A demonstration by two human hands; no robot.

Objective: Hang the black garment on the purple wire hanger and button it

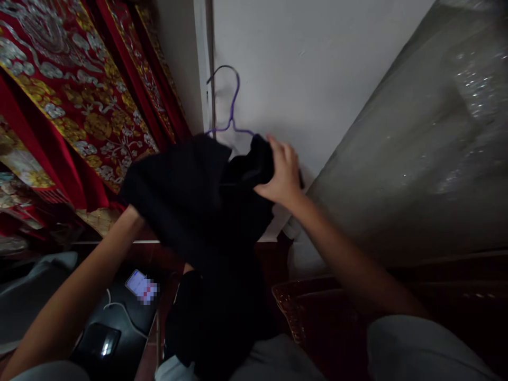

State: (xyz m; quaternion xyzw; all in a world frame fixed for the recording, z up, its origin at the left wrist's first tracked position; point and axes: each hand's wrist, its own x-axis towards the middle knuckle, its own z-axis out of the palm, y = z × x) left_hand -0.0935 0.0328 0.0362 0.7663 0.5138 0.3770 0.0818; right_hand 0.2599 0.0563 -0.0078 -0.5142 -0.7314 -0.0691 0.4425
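A black shirt [190, 196] hangs in loose folds in front of me, its top at a purple wire hanger [232, 119] with an upturned hook. My right hand [283, 172] grips the cloth at the shirt's right shoulder, with the thumb on the near side and the fingers over the top. The cloth covers my left hand; only its wrist and forearm show at the shirt's left side, so I cannot see its fingers. Shadow hides the lower folds.
Red cloth [99, 106] with gold and silver embroidery hangs at the left. A lit phone [141, 286], a white cable [125, 312] and a dark shiny object [97, 341] lie on a black surface. Plastic-wrapped bulk [397, 159] stands right, beside a white wall [301, 63].
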